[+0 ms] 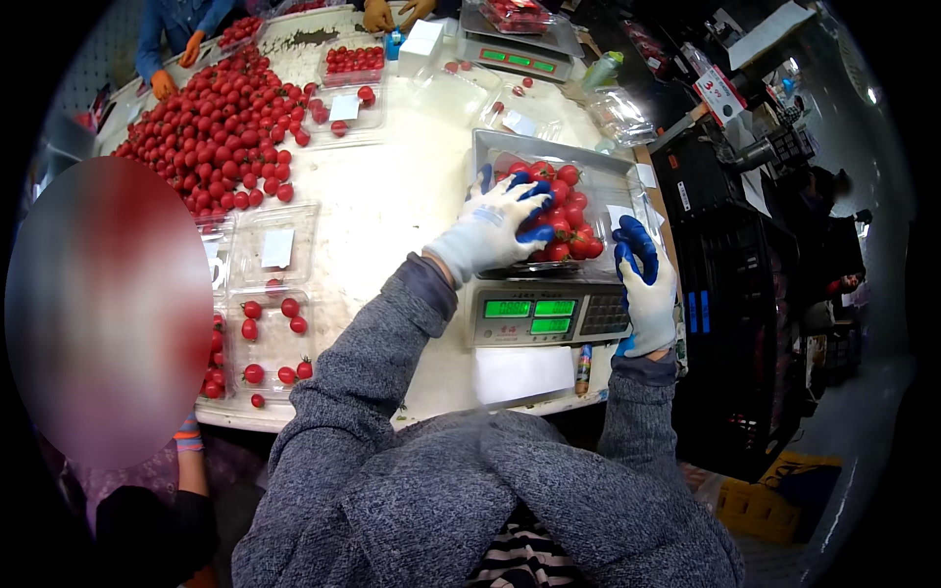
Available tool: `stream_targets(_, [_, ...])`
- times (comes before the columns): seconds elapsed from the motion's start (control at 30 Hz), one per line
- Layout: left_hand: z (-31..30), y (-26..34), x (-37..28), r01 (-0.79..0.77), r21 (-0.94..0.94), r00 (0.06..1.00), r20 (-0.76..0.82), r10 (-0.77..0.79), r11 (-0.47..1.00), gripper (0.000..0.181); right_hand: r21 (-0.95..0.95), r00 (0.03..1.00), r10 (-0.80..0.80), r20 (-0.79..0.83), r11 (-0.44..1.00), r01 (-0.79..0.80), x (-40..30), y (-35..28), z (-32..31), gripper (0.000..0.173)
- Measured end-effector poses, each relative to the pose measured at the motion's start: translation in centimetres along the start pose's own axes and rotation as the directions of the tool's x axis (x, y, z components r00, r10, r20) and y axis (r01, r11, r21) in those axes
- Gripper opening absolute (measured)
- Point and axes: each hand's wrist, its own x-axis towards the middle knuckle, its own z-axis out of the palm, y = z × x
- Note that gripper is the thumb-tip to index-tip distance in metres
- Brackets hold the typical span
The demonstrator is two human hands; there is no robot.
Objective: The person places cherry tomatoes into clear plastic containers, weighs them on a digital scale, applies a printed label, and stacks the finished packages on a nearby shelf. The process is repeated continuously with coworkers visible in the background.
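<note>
A clear plastic clamshell box [614, 195] with cherry tomatoes [560, 220] in one half lies on the metal pan [489, 140] of a digital scale [526, 316]. My left hand [494, 220], in a white glove with blue-coated fingertips, rests spread over the tomatoes from the left. Whether it grips any of them cannot be told, as the palm hides what is beneath. My right hand [645, 283], gloved alike, is at the right edge of the box, by its lid half, with thumb and fingers curved; its contact with the plastic is unclear.
A large heap of cherry tomatoes [213, 132] covers the table's far left. Open clamshells [276, 246] lie at left, some holding tomatoes. Paper slips [523, 375] and a small tube [584, 369] lie before the scale. Another scale [514, 55] stands behind. Co-workers' gloved hands [176, 67] are across the table; black crates [728, 294] stand at right.
</note>
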Motion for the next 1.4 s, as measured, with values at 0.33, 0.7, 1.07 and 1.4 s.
stream_targets(0.33, [-2.4,-2.6,-4.8,0.176,-0.796,0.741,-0.28,-0.61,0.579,0.031,0.399,0.969,0.235,0.078,0.883,-0.247,-2.8,3.8,-3.3,0.034])
stream_targets(0.7, [-2.8,0.4,-14.2,0.17,-0.739,0.839,-0.239,-0.488,0.652,0.041,0.272,0.759,0.134,0.637,0.883,-0.383,-4.9,-0.6,3.5,0.047])
stream_targets(1.07, [-11.6,1.0,-27.0,0.348,-0.459,0.782,-0.339,-0.523,0.818,0.03,0.132,0.516,0.11,0.849,0.902,-0.41,-6.1,-3.4,17.3,0.036])
stream_targets(1.4, [-15.0,0.2,-42.9,0.862,-0.211,0.366,-0.373,-0.853,0.462,0.03,-0.462,0.414,0.441,0.797,0.885,-0.053,-8.3,-2.7,28.0,0.053])
